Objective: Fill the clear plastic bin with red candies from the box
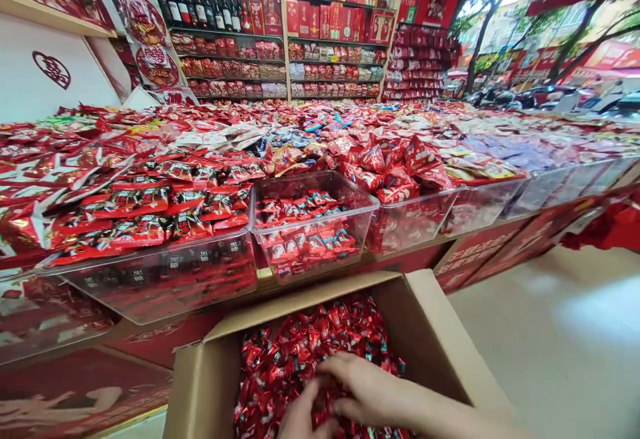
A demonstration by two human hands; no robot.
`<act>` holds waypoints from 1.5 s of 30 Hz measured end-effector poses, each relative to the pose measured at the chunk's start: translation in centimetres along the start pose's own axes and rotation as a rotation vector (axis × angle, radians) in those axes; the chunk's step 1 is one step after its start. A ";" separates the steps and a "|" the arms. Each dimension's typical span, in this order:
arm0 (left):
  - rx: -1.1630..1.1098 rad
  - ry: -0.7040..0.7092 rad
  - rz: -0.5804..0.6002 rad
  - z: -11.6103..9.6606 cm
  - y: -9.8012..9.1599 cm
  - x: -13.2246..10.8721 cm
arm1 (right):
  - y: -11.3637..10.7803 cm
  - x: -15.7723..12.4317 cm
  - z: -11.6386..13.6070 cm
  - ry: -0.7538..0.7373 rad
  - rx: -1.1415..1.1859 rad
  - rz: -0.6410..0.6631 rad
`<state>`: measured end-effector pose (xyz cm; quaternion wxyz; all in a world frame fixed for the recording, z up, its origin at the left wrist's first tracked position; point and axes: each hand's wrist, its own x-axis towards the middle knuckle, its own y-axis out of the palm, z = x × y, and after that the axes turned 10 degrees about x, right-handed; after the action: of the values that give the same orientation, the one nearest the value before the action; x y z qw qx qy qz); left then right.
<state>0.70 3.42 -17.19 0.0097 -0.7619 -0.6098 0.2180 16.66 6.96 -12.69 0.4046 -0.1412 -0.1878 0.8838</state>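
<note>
Both of my hands are in a cardboard box [450, 339] filled with small red-wrapped candies [280, 366]. My right hand [367, 386] reaches in from the right, its fingers bent and apart over the candies. Close beside it, my left hand [303, 416] is at the bottom edge of the view, thumb and fingers apart. Neither hand shows a candy clearly held; some fingertips are hidden among the wrappers and slightly blurred. Just beyond the box, a clear plastic bin [320, 222] is partly filled with similar candies.
Other clear bins flank it: one of red and black packets [150, 219] on the left, one of puffy red packets [400, 166] on the right. Shelves [285, 26] of boxes and bottles stand behind. Tiled floor [565, 319] lies at the right.
</note>
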 end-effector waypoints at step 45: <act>-0.488 -0.301 -0.023 -2.1 0.7 -1.1 | 0.8 -1.7 -2.4 -0.391 0.106 -0.268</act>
<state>1.91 2.73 -15.16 -0.2621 -0.6940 -0.6473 0.1753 18.22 5.68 -15.01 0.4811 0.0804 -0.2329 0.8413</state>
